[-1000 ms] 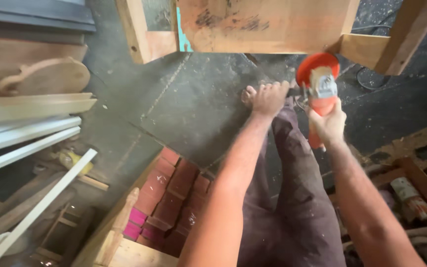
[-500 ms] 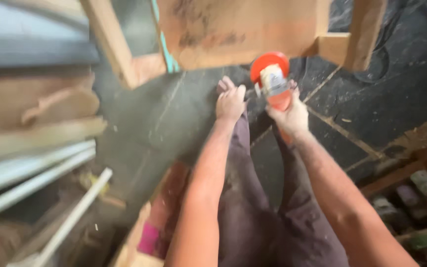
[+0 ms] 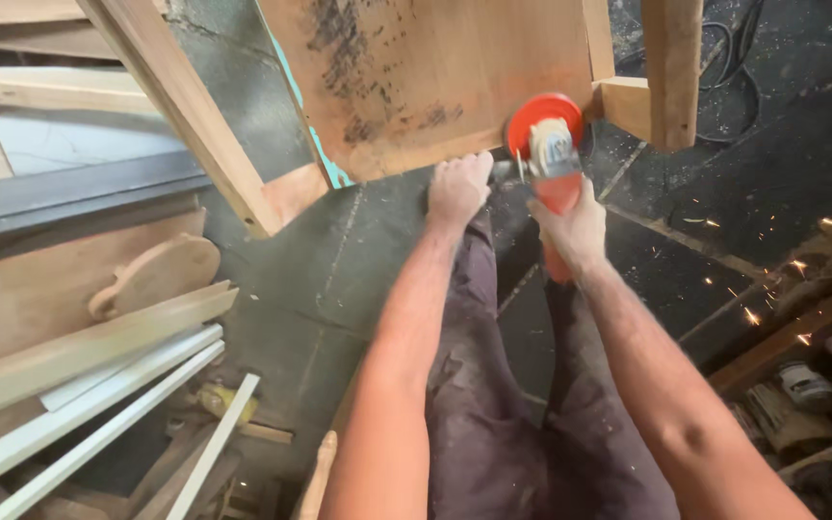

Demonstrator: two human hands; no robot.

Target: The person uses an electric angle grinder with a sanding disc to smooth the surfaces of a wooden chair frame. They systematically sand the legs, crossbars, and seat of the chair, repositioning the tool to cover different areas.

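Dark stone floor point(image 3: 377, 241) below; my right hand point(image 3: 575, 226) grips the orange grinder point(image 3: 549, 159), left hand point(image 3: 457, 190) closed round its side handle, against the wooden panel point(image 3: 455, 67).

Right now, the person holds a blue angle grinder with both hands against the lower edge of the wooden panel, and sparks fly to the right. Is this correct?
Not quite: the angle grinder is orange-red with a grey head, not blue, as the head view shows. The rest stands: the right hand grips its body, the left hand its side handle, at the lower edge of the wooden panel, and sparks fly to the right.
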